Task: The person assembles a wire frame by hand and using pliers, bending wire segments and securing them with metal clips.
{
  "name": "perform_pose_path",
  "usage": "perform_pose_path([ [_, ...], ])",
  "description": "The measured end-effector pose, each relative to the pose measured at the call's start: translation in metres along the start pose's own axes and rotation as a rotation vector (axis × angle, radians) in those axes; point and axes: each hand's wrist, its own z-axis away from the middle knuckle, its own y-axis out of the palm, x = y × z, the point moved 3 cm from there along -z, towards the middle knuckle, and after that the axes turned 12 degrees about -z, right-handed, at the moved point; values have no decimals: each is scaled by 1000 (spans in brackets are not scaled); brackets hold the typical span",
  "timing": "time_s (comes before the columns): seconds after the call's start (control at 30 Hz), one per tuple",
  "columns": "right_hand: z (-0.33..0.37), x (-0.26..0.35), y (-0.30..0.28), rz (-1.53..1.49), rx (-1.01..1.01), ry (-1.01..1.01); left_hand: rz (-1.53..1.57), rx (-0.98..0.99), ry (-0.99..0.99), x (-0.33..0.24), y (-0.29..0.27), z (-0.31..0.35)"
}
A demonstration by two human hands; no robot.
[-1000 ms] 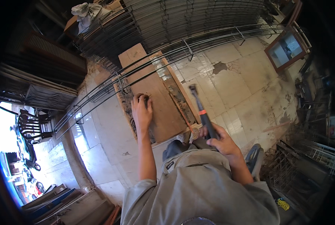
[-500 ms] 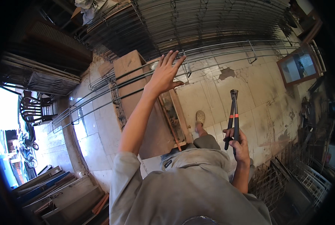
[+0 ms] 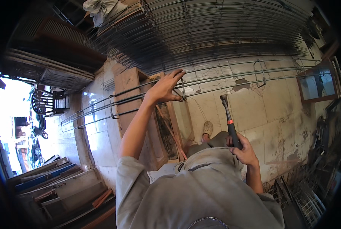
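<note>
A long steel rebar cage (image 3: 223, 78) runs across the view, its thin bars tied by square stirrups. My left hand (image 3: 163, 89) spans one stirrup (image 3: 183, 87), with fingertips at its upper corner and thumb at its lower corner. Low at the right, my right hand (image 3: 245, 152) grips a pair of end-cutting pincers (image 3: 230, 123). The pincers have dark handles with red bands, and their head points up toward the cage without touching it. Their handles look close together. The palm side of my left hand is hidden.
Beneath the cage stands a wooden cabinet frame (image 3: 129, 118). A large stack of wire cages (image 3: 231, 26) fills the far side. At right is a wood-framed glass panel (image 3: 318, 86); boards (image 3: 63, 187) lie at lower left. Broken tile (image 3: 241, 84) marks the floor.
My left hand has come down onto the cage and taken hold of a stirrup. The pincers have tilted left, their handles now closer together. The whole view has shifted.
</note>
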Motion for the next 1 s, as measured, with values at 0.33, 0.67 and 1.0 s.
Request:
perform_pose_path([
  [0.33, -7, -8, 1, 124, 179, 19, -117, -215, -80, -23, 1, 23],
  [0.67, -9, -15, -2, 172, 147, -1, 123, -490, -316, -45, 41, 57],
  [1.0, 1, -7, 10, 248, 152, 51, 149, -479, -198, -32, 44, 53],
])
